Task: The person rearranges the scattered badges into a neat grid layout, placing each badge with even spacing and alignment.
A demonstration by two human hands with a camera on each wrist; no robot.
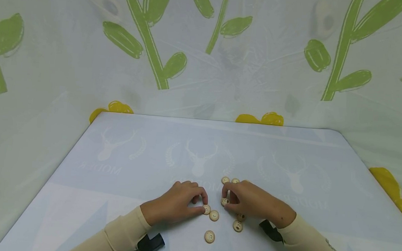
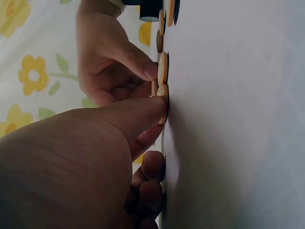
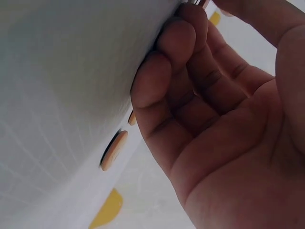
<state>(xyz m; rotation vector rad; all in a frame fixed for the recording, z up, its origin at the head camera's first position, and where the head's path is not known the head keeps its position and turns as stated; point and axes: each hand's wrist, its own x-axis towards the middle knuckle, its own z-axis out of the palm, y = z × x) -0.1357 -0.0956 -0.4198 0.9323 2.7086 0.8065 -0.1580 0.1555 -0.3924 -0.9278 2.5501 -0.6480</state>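
Note:
My left hand (image 1: 179, 201) pinches a round wooden button (image 1: 207, 210) between thumb and index finger. In the left wrist view the thumb tip lies on this button (image 2: 163, 114), right at the table surface. My right hand (image 1: 256, 201) comes in from the other side and pinches another wooden button (image 1: 224, 202), its fingertips down at the tabletop. A further button (image 1: 214, 215) lies beside the one at my left thumb. In the right wrist view the curled fingers hide most of what the right hand holds.
More buttons lie around: one (image 1: 209, 236) nearer me, one (image 1: 238, 226) below the right hand, one (image 1: 240, 217) partly under it, and two beyond it, including a button (image 1: 225, 180). The pale table (image 1: 132, 175) ends at a leaf-patterned curtain (image 1: 259, 79).

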